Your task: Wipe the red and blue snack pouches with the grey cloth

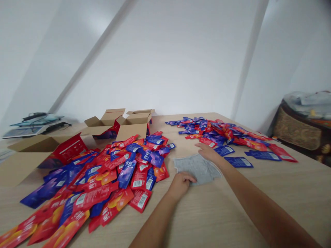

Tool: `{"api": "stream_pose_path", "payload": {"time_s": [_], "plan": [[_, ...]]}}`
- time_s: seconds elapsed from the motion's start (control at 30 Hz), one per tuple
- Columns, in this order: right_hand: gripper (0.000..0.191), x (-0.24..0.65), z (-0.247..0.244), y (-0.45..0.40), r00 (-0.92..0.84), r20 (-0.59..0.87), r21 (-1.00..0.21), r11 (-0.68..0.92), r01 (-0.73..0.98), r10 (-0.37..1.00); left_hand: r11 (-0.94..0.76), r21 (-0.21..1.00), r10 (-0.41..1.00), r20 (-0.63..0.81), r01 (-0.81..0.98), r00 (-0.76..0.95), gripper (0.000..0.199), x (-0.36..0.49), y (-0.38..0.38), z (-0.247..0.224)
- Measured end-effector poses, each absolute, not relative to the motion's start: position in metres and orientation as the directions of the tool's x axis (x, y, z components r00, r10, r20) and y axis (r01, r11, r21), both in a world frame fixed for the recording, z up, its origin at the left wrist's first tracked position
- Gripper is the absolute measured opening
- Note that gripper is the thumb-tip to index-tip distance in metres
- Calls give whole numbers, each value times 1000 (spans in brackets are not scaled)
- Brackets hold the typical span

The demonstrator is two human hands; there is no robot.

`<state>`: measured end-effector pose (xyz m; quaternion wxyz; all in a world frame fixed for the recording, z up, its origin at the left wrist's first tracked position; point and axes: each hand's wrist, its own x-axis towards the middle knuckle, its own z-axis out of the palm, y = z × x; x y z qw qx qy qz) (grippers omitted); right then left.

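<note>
A grey cloth [199,167], perhaps a small garment, lies flat on the table in front of me, with a pale edging. My left hand [180,184] is at its near left edge, fingers mostly curled and closed on the cloth's border. Stretched over the far right edge, my right hand [209,153] has its index finger extended and the palm low; it is open. Blue sachets [224,150] lie just beyond and beside that hand. To the left of my left hand spreads a heap of red and blue sachets [137,179].
Open cardboard boxes [136,131] stand behind the left heap, and another open box [28,155] is at the far left. A second sachet pile [217,132] covers the back right. Flat items and cables [36,124] lie at back left. A patterned brown chair [297,127] stands beyond the right edge.
</note>
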<state>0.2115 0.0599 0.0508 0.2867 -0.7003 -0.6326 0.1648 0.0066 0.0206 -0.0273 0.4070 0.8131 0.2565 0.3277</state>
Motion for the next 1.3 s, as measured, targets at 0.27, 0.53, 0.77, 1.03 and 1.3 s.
{"api": "stream_pose_path", "payload": {"time_s": [0.27,0.53,0.77,1.03,1.3], "plan": [[39,331,0,-7,591,66,-59,-588,806,804,-579,796,704,379,177,601,46,5,18,-25],[37,336,-4,-5,491,86,27,-495,869,867,-571,644,820,416,509,394,49,-5,27,-25],[37,327,18,-4,571,167,-298,-511,806,803,-635,298,767,353,713,536,43,0,17,-25],[23,199,0,10,168,140,-592,-53,805,976,-686,243,719,372,686,587,44,6,8,-24],[44,173,-15,4,110,266,-158,-69,985,958,-646,7,728,306,763,613,52,9,7,-36]]}}
